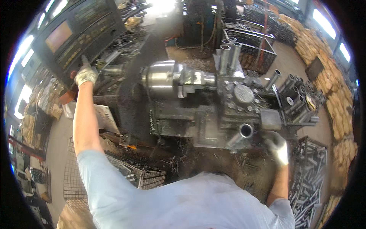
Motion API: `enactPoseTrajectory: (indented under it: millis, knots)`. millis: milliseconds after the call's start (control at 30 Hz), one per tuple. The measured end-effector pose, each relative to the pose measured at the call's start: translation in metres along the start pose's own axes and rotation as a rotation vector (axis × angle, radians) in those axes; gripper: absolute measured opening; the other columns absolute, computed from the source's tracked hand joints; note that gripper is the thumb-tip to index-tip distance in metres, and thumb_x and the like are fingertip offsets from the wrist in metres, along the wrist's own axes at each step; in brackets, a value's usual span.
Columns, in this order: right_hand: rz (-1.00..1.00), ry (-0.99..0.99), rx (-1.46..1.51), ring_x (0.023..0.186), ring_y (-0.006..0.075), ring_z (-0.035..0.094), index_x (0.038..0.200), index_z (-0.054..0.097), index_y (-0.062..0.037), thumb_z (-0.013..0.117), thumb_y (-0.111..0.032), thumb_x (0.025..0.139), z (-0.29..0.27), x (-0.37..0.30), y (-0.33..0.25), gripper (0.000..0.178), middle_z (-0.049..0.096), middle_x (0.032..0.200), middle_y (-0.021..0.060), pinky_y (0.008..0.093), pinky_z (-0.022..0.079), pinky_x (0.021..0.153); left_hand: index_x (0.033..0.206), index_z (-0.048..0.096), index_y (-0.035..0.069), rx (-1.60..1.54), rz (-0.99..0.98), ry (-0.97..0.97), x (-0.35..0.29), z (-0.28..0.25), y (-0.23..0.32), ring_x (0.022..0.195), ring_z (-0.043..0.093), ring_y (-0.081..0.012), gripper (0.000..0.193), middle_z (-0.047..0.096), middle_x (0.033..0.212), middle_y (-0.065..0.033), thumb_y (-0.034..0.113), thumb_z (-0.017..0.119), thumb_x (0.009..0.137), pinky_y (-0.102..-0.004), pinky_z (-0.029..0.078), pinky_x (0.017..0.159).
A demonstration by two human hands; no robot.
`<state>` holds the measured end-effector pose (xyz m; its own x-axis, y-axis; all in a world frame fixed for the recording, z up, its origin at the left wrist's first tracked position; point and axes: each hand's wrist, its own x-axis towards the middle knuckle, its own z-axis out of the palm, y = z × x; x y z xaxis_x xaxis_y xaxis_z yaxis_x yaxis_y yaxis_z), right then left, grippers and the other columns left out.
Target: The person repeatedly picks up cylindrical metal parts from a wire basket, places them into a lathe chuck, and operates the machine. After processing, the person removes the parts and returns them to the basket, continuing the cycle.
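My left hand (pixel 86 74), in a soiled pale glove, reaches to the headstock side of a lathe, beside a small red knob (pixel 73 74). One dark fingertip appears stretched upward; whether the hand touches a control is unclear. My right hand (pixel 275 145), in a grey-white glove, is blurred by the block-like tool post (pixel 244 94), and its fingers cannot be made out. Between the hands sits the shiny chuck (pixel 162 79), with a bright metal piece (pixel 202 78) reaching from it toward the tool post. A metal tube (pixel 240 136) lies tilted on the carriage front.
Several steel tubes (pixel 225 59) stand upright behind the tool post, and more are heaped on a rack (pixel 297 97) at right. A bin of short metal pieces (pixel 309 179) stands by my right arm. Below my left arm is a wire basket (pixel 152 178).
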<state>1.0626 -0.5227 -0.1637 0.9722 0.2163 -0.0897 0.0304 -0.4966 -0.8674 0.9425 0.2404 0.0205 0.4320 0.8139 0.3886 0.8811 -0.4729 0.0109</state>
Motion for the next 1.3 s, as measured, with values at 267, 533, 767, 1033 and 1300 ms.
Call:
enactPoseTrajectory:
  millis: [267,533,767,1033,1300]
  knots:
    - [-0.025,-0.168,0.019,0.097,0.0181,0.073,0.128,0.071,0.0034,0.074,-0.012,0.083,0.012,0.003,0.042,0.048,0.080,0.106,0.0137,0.0309,0.057,0.092,0.097,0.075,0.001,-0.877,0.359,0.191,-0.416,0.049,0.073,0.081,0.077,-0.0307,0.007,0.077,0.093,-0.0171,0.002,0.072,0.090,-0.0364,0.061,0.075]
    - [-0.371,-0.385,-0.226,0.090,0.0245,0.075,0.138,0.061,-0.0037,0.085,-0.022,0.075,0.070,0.042,0.035,0.070,0.075,0.116,0.0164,0.0376,0.058,0.083,0.124,0.075,0.009,-0.552,-0.499,-0.970,-0.712,0.169,-0.013,0.116,0.072,-0.0379,0.043,0.077,0.119,-0.0204,0.041,0.072,0.095,-0.0432,0.055,0.100]
    - [-0.173,-0.942,0.532,0.090,0.0145,0.071,0.102,0.072,0.0010,0.081,-0.009,0.089,0.153,-0.025,0.025,0.019,0.075,0.098,0.0046,0.0322,0.058,0.079,0.129,0.074,0.013,-0.540,-1.042,-0.800,-0.912,0.147,-0.109,0.127,0.068,-0.0365,0.050,0.074,0.130,-0.0203,0.047,0.067,0.093,-0.0441,0.052,0.106]
    - [-0.990,-1.513,-0.394,0.088,0.0326,0.080,0.098,0.077,-0.0052,0.085,-0.046,0.080,0.289,-0.323,0.025,0.045,0.078,0.090,0.0211,0.0414,0.060,0.075,0.123,0.078,0.009,-0.591,-1.804,-0.627,-1.218,0.071,-0.142,0.129,0.068,-0.0353,0.051,0.072,0.134,-0.0198,0.043,0.062,0.089,-0.0443,0.053,0.109]
    - [-1.369,-2.348,-0.276,0.087,0.0246,0.077,0.100,0.074,-0.0106,0.090,-0.038,0.080,0.275,-0.597,0.000,0.037,0.078,0.095,0.0121,0.0378,0.061,0.081,0.121,0.075,0.002,-0.710,-2.651,0.297,-1.424,0.057,-0.011,0.115,0.072,-0.0416,0.050,0.076,0.122,-0.0229,0.042,0.058,0.096,-0.0491,0.055,0.096]
